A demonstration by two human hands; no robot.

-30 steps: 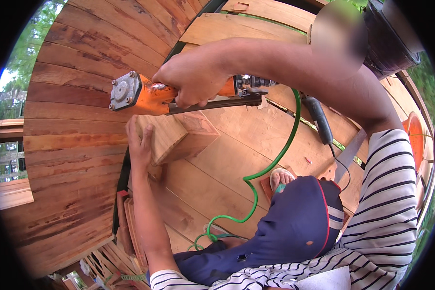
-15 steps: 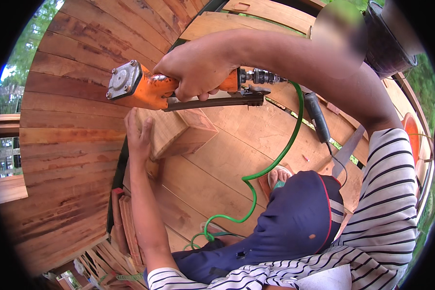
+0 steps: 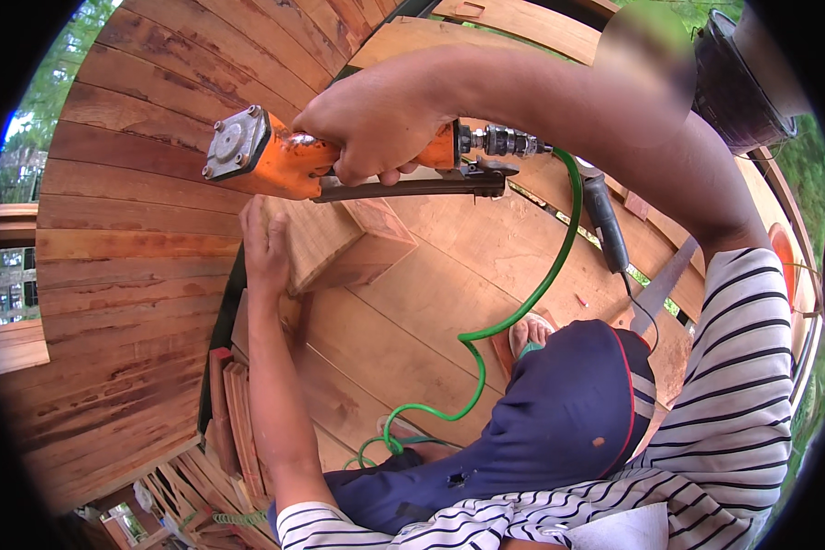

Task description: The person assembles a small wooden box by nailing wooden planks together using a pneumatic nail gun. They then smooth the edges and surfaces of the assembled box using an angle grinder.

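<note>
My right hand (image 3: 376, 124) is wrapped round the body of an orange pneumatic nail gun (image 3: 289, 165). Its grey metal cap faces left, and the dark nail magazine (image 3: 403, 189) runs along its lower side. A green air hose (image 3: 559, 261) leaves the coupling at its right end. Below the gun stands a box-like wooden piece (image 3: 325, 243), its upper part partly covered by the tool. My left hand (image 3: 266, 247) lies against the left edge of that wood with fingers stretched out. Whether the gun's nose touches the wood I cannot tell.
A plank wall (image 3: 128, 220) curves along the left. On the plank floor at right lie a dark corded power tool (image 3: 603, 220) and a handsaw (image 3: 665, 284). Wood strips (image 3: 238, 412) lean at lower left. A black bucket (image 3: 738, 87) and another person, blurred, are at upper right.
The whole view has shifted slightly. My right hand keeps the nail gun above the wooden piece, and my left hand stays at the wood's edge.
</note>
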